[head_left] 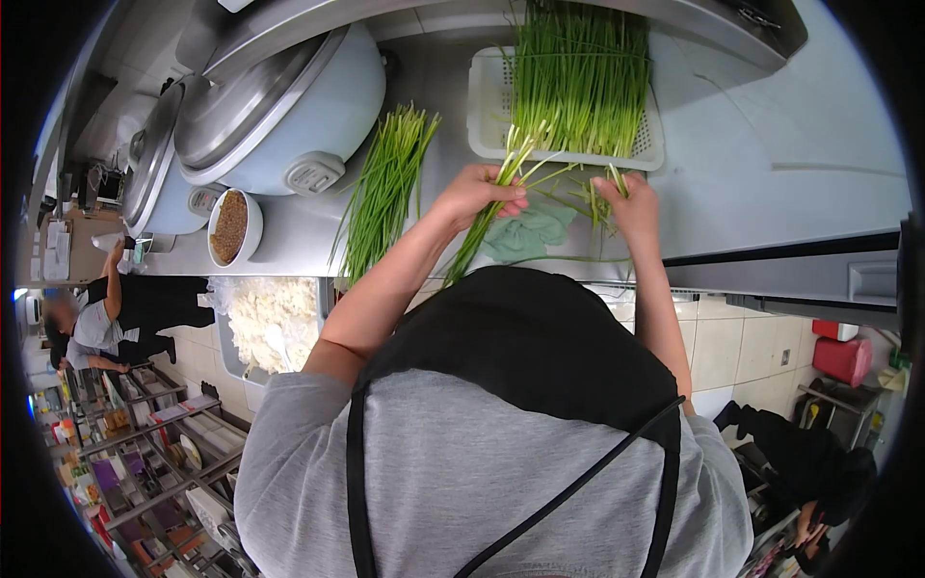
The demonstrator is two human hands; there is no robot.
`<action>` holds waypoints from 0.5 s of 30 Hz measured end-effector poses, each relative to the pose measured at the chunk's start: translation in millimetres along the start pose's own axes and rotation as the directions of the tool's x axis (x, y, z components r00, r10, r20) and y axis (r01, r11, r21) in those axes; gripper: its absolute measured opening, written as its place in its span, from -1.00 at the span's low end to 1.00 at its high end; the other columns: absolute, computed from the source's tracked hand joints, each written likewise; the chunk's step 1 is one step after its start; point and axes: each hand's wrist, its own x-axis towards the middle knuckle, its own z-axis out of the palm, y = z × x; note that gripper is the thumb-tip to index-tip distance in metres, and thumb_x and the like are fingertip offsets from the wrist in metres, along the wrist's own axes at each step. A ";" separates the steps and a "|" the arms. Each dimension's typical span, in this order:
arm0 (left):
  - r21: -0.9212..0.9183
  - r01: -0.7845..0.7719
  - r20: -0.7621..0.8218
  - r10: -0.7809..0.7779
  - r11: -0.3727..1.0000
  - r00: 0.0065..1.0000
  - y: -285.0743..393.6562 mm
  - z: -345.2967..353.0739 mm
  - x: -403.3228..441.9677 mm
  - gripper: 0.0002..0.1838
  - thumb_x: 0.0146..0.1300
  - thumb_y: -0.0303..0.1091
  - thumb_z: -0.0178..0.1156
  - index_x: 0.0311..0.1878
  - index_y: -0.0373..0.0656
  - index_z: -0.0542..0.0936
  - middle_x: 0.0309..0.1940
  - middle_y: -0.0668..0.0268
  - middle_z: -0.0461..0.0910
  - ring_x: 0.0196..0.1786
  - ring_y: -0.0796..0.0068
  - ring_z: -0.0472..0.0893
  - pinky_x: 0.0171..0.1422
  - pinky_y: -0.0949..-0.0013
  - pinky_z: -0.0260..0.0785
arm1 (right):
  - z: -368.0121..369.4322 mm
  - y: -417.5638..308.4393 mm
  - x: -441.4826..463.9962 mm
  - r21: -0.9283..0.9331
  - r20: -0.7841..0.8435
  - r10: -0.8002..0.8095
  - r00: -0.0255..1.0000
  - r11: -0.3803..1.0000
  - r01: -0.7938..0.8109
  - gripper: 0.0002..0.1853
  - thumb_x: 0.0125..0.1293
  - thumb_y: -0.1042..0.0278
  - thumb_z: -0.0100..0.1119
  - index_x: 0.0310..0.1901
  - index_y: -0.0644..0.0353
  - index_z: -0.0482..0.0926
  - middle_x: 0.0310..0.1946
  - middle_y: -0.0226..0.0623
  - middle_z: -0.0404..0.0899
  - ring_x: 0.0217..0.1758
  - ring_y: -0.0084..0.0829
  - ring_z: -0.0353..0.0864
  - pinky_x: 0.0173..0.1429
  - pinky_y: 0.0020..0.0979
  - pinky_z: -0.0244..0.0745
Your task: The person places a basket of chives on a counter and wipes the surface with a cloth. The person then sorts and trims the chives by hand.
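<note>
My left hand [480, 196] is closed around a small bunch of chives [472, 241], their pale ends pointing up past my thumb. My right hand [631, 202] is pinched on a few chive pieces [599, 205] to the right, with thin stalks and scraps lying between the two hands. Just beyond my hands, a white perforated basket [484, 106] holds a thick bundle of long green chives [583, 77]. A crumpled green cloth [528, 231] lies on the counter below my hands. Left of my forearm rests another pile of chives [387, 188].
Two large rice cookers [337, 106] with steel lids stand at the left. Near them is a white bowl [254, 226] of brown grains. A tub of white food [275, 323] sits below the counter edge. Other people [106, 323] are at far left and lower right [809, 462].
</note>
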 end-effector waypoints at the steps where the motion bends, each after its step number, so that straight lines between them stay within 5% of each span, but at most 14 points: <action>1: 0.000 -0.002 -0.002 0.002 1.000 1.000 0.7 2.1 0.2 -0.80 0.06 -0.41 0.22 -0.29 -0.32 0.48 -0.45 0.17 0.57 -0.44 0.46 0.57 -0.38 0.51 0.37 | 3.1 0.6 0.3 0.130 -0.012 -0.033 0.999 0.991 0.034 -0.73 0.02 0.20 0.26 -0.31 0.21 0.55 -0.63 -0.29 0.39 -0.57 -0.36 0.40 -0.47 -0.37 0.26; 2: -0.026 0.000 -0.008 -0.001 1.000 1.000 1.4 6.7 0.1 -0.79 0.06 -0.41 0.22 -0.29 -0.31 0.48 -0.45 0.18 0.57 -0.43 0.46 0.57 -0.37 0.52 0.37 | 4.5 0.2 -0.1 0.131 -0.011 -0.036 0.999 0.991 0.037 -0.73 0.02 0.20 0.26 -0.31 0.21 0.55 -0.63 -0.29 0.39 -0.57 -0.36 0.40 -0.47 -0.37 0.26; 4: -0.054 0.005 -0.013 -0.006 0.999 1.000 5.3 17.0 -1.6 -0.79 0.05 -0.40 0.23 -0.28 -0.31 0.48 -0.45 0.18 0.57 -0.42 0.46 0.57 -0.37 0.52 0.37 | 4.3 -30.2 -3.9 0.432 0.394 0.359 0.846 0.741 -0.515 -0.74 0.09 0.19 0.23 -0.26 0.17 0.57 -0.68 -0.53 0.30 -0.65 -0.64 0.25 -0.59 -0.52 0.10; 5: -0.012 0.023 0.029 -0.023 1.000 0.999 8.8 23.1 -3.0 -0.79 0.06 -0.40 0.23 -0.28 -0.30 0.49 -0.43 0.18 0.58 -0.41 0.47 0.58 -0.37 0.53 0.37 | 9.3 -35.6 -5.8 0.430 0.393 0.363 0.845 0.740 -0.518 -0.74 0.09 0.19 0.23 -0.26 0.17 0.57 -0.68 -0.53 0.30 -0.65 -0.64 0.25 -0.59 -0.52 0.10; 7: 0.031 0.039 0.070 -0.041 0.999 0.997 9.0 28.9 -2.6 -0.79 0.06 -0.39 0.23 -0.27 -0.30 0.49 -0.42 0.18 0.58 -0.40 0.47 0.58 -0.36 0.54 0.37 | 16.4 -42.2 -7.6 0.694 0.535 0.280 0.797 0.391 -0.604 -0.78 0.15 0.20 0.18 -0.27 0.16 0.57 -0.69 -0.66 0.18 -0.68 -0.78 0.05 -0.63 -0.64 -0.08; 15: -0.004 0.047 0.149 -0.046 0.999 0.988 -1.4 -8.5 -9.7 -0.71 0.13 -0.33 0.17 -0.15 -0.35 0.47 -0.32 0.12 0.57 -0.29 0.41 0.60 -0.25 0.47 0.42 | -12.3 -41.8 13.5 0.803 0.312 0.333 0.890 0.408 -0.434 -0.72 0.25 0.19 0.04 -0.30 0.28 0.53 -0.63 -0.61 0.17 -0.67 -0.78 0.06 -0.65 -0.67 -0.06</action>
